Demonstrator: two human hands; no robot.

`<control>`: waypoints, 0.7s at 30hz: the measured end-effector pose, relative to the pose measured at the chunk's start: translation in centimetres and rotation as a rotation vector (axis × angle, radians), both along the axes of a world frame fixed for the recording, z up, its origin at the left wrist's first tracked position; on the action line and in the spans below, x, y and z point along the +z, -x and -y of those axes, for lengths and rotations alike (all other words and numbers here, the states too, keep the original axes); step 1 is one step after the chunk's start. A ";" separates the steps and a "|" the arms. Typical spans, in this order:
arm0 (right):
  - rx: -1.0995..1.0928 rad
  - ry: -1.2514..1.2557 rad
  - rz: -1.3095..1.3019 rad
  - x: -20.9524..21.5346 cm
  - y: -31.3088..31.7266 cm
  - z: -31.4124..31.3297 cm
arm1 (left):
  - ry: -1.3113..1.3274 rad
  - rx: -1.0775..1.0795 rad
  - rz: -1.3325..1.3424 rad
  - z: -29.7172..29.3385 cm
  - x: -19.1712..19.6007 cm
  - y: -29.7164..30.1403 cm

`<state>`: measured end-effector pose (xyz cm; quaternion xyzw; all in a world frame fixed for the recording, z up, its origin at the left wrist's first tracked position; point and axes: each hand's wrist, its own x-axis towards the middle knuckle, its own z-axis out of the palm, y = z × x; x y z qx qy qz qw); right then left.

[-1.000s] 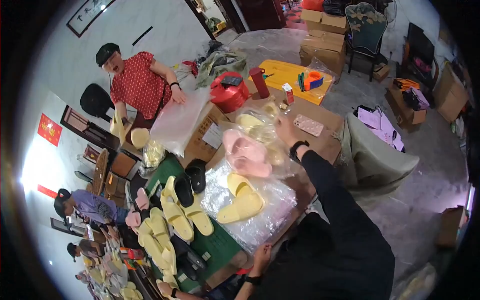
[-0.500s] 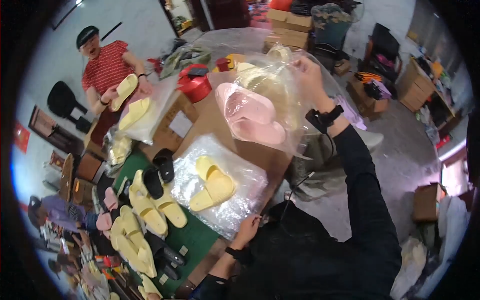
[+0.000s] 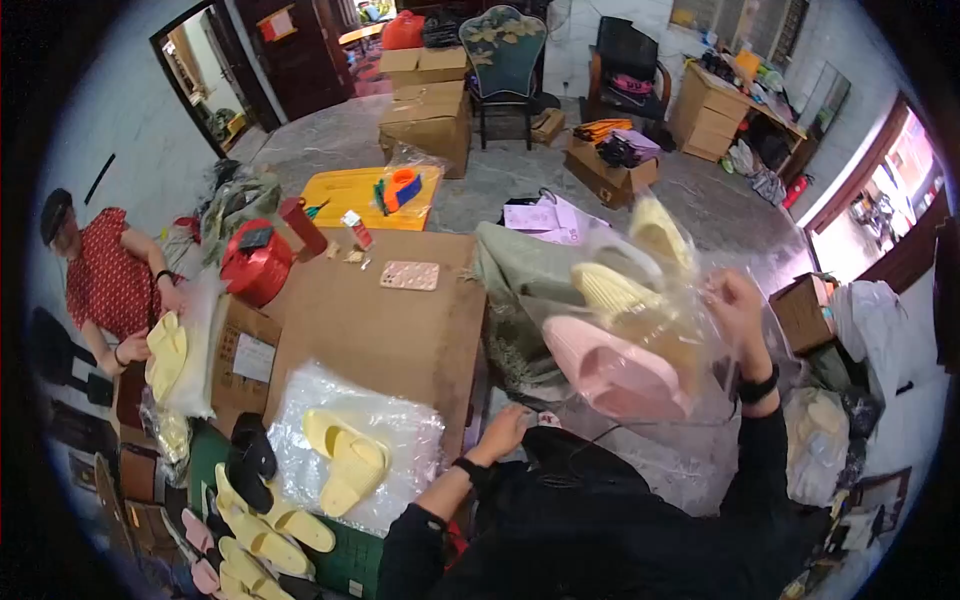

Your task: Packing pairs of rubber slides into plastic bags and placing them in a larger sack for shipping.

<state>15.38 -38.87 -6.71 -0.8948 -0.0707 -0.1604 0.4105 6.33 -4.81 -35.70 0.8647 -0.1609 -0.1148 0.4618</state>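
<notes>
Bagged slippers (image 3: 622,372): pink + yellow in clear bags (image 3: 708,305), hung mid-air R of the counter (image 3: 400,330), nr the grey-green sack (image 3: 525,335).
R hand (image 3: 738,308): grip pinched on bag plastic; thin film could've torn or slipped under the wt, dumping the lot.
L hand (image 3: 503,432): by counter edge, fingers curled; couldn't tell if holding anything.
Yellow pair (image 3: 348,462): on slick wrap (image 3: 300,400); a sleeve snag could've slid it off.

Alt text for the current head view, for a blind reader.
Right hand holding up bagged pink and yellow slippers beside a brown table; left hand near the table's edge. More yellow slippers lie on clear plastic; at left, a co-worker.
</notes>
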 end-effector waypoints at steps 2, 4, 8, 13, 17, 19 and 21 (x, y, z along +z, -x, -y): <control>-0.031 -0.086 -0.085 -1.7 1.7 4.5 | -0.130 -0.075 0.103 2.4 -0.9 -4.1; -0.088 -0.058 -0.132 -3.3 3.5 8.1 | -0.206 -0.134 0.142 5.0 -1.5 -8.6; -0.267 -0.235 -0.254 -6.4 6.0 10.4 | -0.338 -0.188 0.067 7.7 -4.8 -17.9; -0.410 -0.172 -0.398 -6.0 7.8 10.3 | -0.996 -0.206 0.042 8.7 -9.6 -26.0; -0.419 -0.218 -0.400 -6.9 8.6 13.4 | -1.362 -0.514 0.023 11.5 -12.8 -29.2; -0.428 -0.429 -0.443 -7.9 9.0 14.3 | -1.220 -0.209 -0.073 10.9 -15.5 -29.5; -0.406 -0.387 -0.504 -8.1 8.8 14.4 | -1.483 -0.300 -0.012 9.2 -17.3 -29.0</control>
